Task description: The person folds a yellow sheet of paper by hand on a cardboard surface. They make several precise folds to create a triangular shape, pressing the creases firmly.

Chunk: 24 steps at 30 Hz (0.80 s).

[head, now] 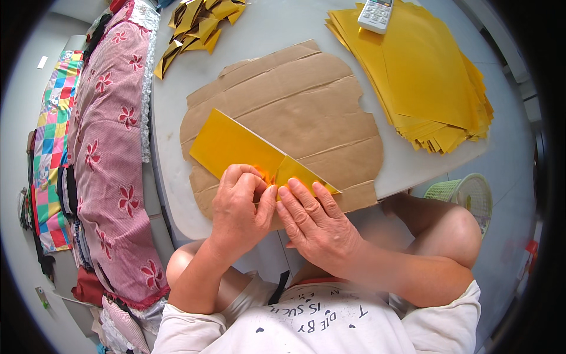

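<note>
A sheet of shiny gold paper [239, 146], folded lengthwise into a strip, lies slantwise on a piece of brown cardboard [287, 97]. Its right end is folded over, with a crease near the middle. My left hand [241, 201] pinches the paper's near edge at that crease, thumb against curled fingers. Flat fingers of my right hand [316, 217] press on the folded right end. The two hands almost touch at the thumb and fingertips. The paper under both hands is partly hidden.
Folded gold paper pieces [201, 26] are heaped at the table's far left. A fanned stack of gold sheets [424, 75] lies at right, with a remote control [376, 15] on top. A green plastic basket [475, 199] stands on the floor. Left is a pink floral cloth [110, 168].
</note>
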Each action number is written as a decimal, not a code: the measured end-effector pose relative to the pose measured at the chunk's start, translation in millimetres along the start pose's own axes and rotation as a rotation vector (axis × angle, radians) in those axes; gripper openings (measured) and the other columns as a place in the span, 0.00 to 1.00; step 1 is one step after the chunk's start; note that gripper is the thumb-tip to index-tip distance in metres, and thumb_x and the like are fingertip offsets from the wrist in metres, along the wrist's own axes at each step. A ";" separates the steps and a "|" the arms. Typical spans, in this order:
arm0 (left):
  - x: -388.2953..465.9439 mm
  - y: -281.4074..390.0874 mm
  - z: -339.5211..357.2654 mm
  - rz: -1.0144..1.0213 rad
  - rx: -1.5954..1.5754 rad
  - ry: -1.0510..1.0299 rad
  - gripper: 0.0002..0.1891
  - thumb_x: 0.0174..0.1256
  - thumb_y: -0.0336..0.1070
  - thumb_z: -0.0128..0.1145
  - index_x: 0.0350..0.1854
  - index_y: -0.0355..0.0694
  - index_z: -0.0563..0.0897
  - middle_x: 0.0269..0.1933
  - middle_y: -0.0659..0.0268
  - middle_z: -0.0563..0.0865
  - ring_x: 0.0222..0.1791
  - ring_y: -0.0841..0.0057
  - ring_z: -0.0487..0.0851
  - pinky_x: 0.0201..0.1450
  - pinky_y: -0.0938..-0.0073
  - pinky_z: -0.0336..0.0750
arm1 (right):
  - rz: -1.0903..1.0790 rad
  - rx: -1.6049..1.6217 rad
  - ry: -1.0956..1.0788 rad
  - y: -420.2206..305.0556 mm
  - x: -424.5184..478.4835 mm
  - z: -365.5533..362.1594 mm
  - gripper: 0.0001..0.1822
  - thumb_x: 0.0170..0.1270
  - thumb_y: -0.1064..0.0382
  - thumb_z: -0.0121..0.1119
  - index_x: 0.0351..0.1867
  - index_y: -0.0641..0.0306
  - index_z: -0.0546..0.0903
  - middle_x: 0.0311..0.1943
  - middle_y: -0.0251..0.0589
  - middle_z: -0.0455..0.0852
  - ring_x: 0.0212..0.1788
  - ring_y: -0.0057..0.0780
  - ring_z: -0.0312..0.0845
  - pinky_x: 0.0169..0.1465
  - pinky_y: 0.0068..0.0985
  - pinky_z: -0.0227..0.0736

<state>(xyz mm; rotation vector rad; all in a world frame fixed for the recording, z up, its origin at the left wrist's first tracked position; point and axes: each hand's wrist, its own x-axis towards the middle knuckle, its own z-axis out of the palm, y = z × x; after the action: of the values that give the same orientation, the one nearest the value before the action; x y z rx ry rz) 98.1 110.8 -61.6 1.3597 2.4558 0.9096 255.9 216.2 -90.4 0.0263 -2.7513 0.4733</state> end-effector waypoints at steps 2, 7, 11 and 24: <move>-0.1 -0.5 0.6 0.001 0.002 0.006 0.08 0.59 0.27 0.67 0.30 0.36 0.78 0.42 0.55 0.80 0.42 0.60 0.81 0.41 0.65 0.78 | 0.002 -0.001 -0.002 -0.2 -0.3 0.5 0.27 0.61 0.64 0.56 0.62 0.74 0.78 0.66 0.55 0.77 0.74 0.49 0.66 0.78 0.49 0.55; 0.7 0.8 -0.2 -0.002 0.005 0.005 0.08 0.59 0.27 0.68 0.30 0.36 0.78 0.42 0.56 0.80 0.41 0.61 0.81 0.41 0.65 0.78 | -0.006 -0.017 0.006 0.1 -0.5 1.6 0.27 0.61 0.63 0.56 0.62 0.74 0.78 0.67 0.54 0.77 0.74 0.49 0.66 0.78 0.49 0.55; 0.1 -0.9 0.3 0.005 0.009 0.006 0.08 0.59 0.27 0.68 0.31 0.36 0.78 0.42 0.56 0.80 0.41 0.62 0.81 0.40 0.66 0.78 | -0.011 -0.031 0.017 0.4 -0.7 2.3 0.27 0.61 0.63 0.56 0.62 0.74 0.78 0.67 0.54 0.77 0.74 0.49 0.67 0.77 0.49 0.55; -0.9 -5.0 2.8 0.272 0.258 0.058 0.23 0.59 0.28 0.67 0.59 0.51 0.87 0.50 0.62 0.77 0.36 0.76 0.82 0.34 0.75 0.81 | -0.057 -0.158 -0.019 2.2 -2.0 5.2 0.36 0.57 0.53 0.64 0.66 0.72 0.76 0.70 0.54 0.73 0.75 0.51 0.64 0.77 0.53 0.54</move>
<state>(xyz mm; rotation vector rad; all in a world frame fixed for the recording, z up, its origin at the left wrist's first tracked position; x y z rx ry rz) 96.3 109.2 -66.9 1.8131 2.5436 0.7094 255.8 216.5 -96.4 0.0702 -2.7890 0.2404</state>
